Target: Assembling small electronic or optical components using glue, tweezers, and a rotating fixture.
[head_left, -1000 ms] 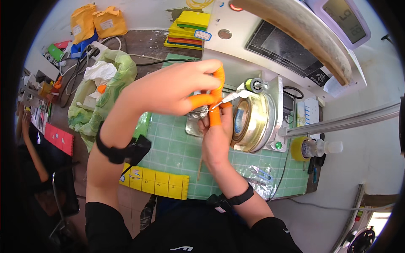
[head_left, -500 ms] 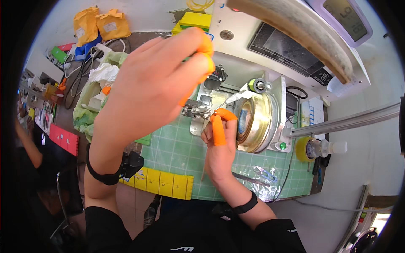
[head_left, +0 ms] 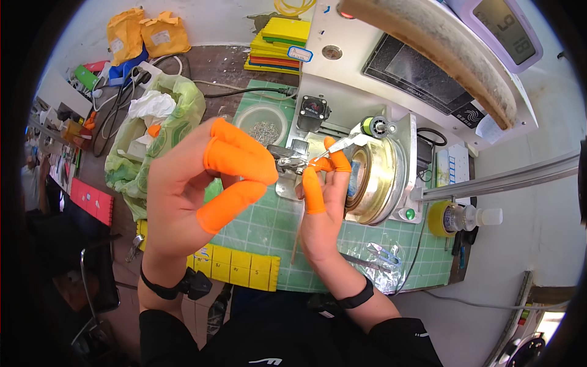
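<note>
Here, the metal clamp (head_left: 290,162) sits left of the gold-coloured wheel (head_left: 379,177). The left hand (head_left: 185,183) pinches its fingers together; the right hand (head_left: 326,221) bends its fingers beside the clamp, their grip indeterminable.

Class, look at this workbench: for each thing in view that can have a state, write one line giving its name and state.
Left hand: raised, thumb and fingers pinched together
Right hand: fingers bent at the metal clamp, grip unclear
Tub: open, small metal pieces inside
Green bag: open, white tissue inside
Coloured boards: stacked
Screen: dark
Digital display: showing digits
</note>
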Demonstrator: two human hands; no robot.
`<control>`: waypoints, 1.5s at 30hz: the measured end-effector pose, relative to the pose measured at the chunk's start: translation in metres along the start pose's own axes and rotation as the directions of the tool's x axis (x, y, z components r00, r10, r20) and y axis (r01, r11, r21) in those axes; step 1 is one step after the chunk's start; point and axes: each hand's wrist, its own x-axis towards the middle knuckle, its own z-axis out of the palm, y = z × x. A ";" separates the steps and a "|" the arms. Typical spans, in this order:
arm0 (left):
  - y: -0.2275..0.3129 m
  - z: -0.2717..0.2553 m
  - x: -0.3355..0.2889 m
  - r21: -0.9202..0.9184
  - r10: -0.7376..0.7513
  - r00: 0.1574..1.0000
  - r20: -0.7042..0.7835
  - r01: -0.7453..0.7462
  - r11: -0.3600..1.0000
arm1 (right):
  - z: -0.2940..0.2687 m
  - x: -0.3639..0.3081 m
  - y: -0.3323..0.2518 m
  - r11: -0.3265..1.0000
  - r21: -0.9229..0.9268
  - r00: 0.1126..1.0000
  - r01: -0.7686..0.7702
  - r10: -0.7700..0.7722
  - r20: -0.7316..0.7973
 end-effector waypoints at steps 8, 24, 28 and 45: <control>0.002 0.009 -0.021 -0.613 -0.310 0.943 0.121 0.316 0.724 | -0.003 0.000 -0.001 0.999 -0.037 0.999 0.018 -0.017 0.033; 0.003 0.010 -0.025 -0.729 -0.359 0.918 0.170 0.362 0.581 | -0.001 0.001 -0.002 1.000 -0.020 0.999 0.012 -0.011 0.032; 0.001 0.010 -0.025 -0.724 -0.353 0.920 0.169 0.359 0.589 | 0.000 0.001 -0.002 1.000 0.007 1.000 0.006 -0.006 0.020; 0.006 0.005 -0.021 -0.658 -0.293 0.956 0.017 0.231 0.717 | -0.008 0.001 0.001 0.999 -0.019 0.994 -0.041 0.043 0.100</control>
